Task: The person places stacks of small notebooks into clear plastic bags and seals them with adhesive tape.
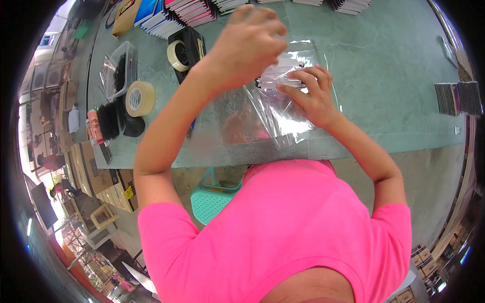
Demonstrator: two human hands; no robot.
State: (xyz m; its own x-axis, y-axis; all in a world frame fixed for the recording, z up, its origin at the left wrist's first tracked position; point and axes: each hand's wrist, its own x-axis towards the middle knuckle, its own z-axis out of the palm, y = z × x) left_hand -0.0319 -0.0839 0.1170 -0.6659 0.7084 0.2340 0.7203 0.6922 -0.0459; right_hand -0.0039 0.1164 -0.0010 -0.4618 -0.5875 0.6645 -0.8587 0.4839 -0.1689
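A clear plastic bag (262,113) lies flat on the green table (384,76) in front of me. My right hand (310,96) presses down on the bag near its upper end, fingers spread over a small striped packet (283,74) inside or under the plastic. Raised above the bag's top, my left hand (247,45) has its fingers curled together, pinching at the bag's edge or something small; I cannot tell what is in it.
A roll of tan tape (140,98) and a second tape roll (178,54) on a black dispenser sit to the left. A clear tub (118,70) with dark items, stacks of booklets (172,15) at the far edge, dark packets (457,97) at right, a teal stool (214,199) below.
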